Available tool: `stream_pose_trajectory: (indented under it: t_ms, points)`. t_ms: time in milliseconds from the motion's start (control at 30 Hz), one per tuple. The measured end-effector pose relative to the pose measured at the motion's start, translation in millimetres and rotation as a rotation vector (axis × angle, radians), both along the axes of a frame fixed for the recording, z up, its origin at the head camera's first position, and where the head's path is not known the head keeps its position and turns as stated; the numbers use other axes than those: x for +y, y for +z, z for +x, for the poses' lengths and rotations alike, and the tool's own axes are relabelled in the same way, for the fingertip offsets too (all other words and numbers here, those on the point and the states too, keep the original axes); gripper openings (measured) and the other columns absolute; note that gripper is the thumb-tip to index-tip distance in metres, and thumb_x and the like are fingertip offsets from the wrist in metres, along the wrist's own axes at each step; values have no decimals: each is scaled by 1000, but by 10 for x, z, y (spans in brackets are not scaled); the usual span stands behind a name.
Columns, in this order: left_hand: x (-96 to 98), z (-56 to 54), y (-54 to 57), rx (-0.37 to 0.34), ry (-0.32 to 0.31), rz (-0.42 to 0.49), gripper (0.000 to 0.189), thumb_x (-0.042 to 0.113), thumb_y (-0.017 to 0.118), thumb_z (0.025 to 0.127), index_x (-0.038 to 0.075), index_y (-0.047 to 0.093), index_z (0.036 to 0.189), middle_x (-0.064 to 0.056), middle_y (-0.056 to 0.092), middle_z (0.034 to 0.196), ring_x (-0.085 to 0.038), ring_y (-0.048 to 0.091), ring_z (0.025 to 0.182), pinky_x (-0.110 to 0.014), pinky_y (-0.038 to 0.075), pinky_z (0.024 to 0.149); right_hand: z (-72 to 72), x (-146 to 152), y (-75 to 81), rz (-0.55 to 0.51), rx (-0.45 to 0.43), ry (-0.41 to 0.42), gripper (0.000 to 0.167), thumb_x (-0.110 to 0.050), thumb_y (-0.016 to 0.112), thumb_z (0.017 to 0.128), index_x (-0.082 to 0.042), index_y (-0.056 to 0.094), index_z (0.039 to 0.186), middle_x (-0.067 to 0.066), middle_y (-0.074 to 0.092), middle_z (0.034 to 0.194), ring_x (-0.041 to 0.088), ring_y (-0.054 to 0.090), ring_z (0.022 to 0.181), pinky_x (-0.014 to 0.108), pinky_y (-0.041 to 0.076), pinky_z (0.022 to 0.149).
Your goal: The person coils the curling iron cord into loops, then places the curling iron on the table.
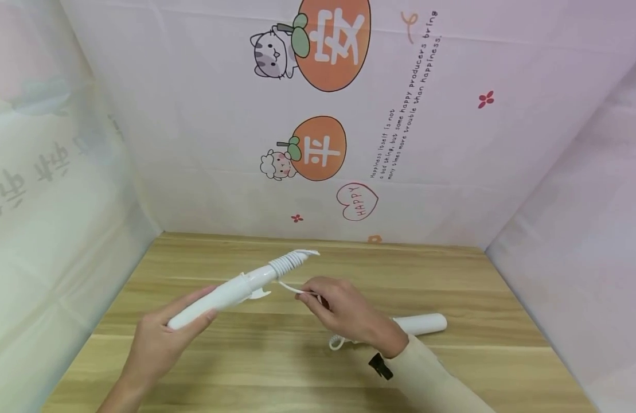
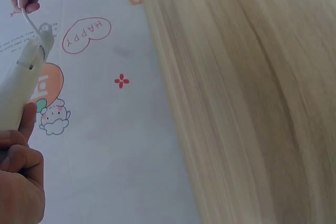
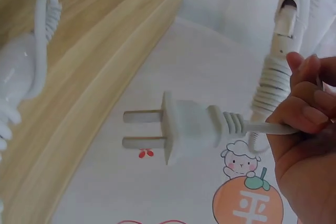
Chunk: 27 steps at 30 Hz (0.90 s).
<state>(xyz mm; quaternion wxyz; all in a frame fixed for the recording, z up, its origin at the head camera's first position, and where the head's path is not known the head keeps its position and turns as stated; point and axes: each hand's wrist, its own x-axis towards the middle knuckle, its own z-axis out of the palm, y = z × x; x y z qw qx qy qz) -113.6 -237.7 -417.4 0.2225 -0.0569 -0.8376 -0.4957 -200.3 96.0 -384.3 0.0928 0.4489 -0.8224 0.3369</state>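
My left hand (image 1: 155,344) grips the thick end of a white curling iron (image 1: 219,302), held tilted up over the table. A small curved lever (image 1: 260,293) sticks out from its underside. Its white cord (image 1: 287,264) is wound in tight coils round the far end. The loose stretch of cord runs to my right hand (image 1: 348,312), which pinches it between thumb and fingers. From that grip a two-prong plug (image 3: 194,124) juts out, seen in the right wrist view. In the left wrist view the iron (image 2: 16,85) points toward the right hand.
A second white iron (image 1: 426,324), its cord also coiled, lies on the wooden table (image 1: 256,367) partly behind my right forearm. Printed cloth walls (image 1: 209,143) rise at the back and both sides. A black clip (image 1: 381,366) is at the right sleeve.
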Motion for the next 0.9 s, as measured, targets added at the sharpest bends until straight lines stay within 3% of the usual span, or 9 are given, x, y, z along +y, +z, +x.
stream_pose_trajectory:
  t_ms: [133, 200, 333, 433, 533, 767, 900]
  points:
    - [-8, 13, -19, 69, -80, -123, 46, 9, 94, 84, 21, 83, 128, -2, 84, 117, -1, 67, 80, -19, 52, 59, -12, 27, 15, 58, 191, 7, 6, -12, 72, 106, -12, 74, 100, -8, 61, 79, -4, 40, 68, 10, 36, 61]
    - [-18, 21, -30, 95, -136, -176, 47, 11, 96, 83, 23, 83, 126, -4, 84, 115, 1, 68, 86, -16, 54, 65, -20, 40, 25, 83, 260, 18, 5, -13, 73, 105, -12, 74, 100, -8, 63, 81, -3, 40, 69, 10, 33, 62]
    - [-51, 7, -61, 147, -293, -198, 47, 8, 95, 82, 20, 83, 126, -4, 84, 114, 0, 69, 88, -16, 55, 68, -44, 60, 52, 98, 293, 66, 3, -12, 75, 104, -14, 76, 102, -8, 73, 90, -3, 48, 70, 9, 38, 63]
    - [-87, 0, -91, 146, -405, -165, 47, 4, 92, 84, 17, 82, 128, -4, 84, 117, -1, 70, 85, -19, 57, 66, -64, 72, 69, 105, 246, 116, 5, -14, 74, 105, -15, 78, 104, -7, 78, 97, -4, 58, 76, 10, 46, 67]
    - [-124, 11, -119, 86, -483, -117, 46, 2, 89, 86, 15, 81, 129, -1, 83, 121, -2, 71, 88, -23, 58, 67, -92, 83, 65, 109, 162, 175, 7, -17, 73, 105, -16, 80, 105, -8, 79, 100, -3, 64, 83, 12, 51, 72]
    - [-158, 18, -202, -39, -581, 25, 44, -6, 82, 89, 13, 80, 129, 7, 81, 125, -4, 72, 93, -29, 61, 70, -151, 112, 25, 103, -65, 324, 17, -18, 66, 110, -19, 81, 118, -7, 76, 96, -5, 61, 83, 16, 54, 75]
    - [-145, 6, -279, -61, -614, 124, 47, -12, 76, 90, 12, 80, 131, 7, 80, 127, -4, 71, 90, -30, 60, 67, -149, 123, -8, 98, -236, 333, 23, -21, 62, 113, -19, 81, 126, -7, 76, 97, -5, 64, 84, 18, 57, 76]
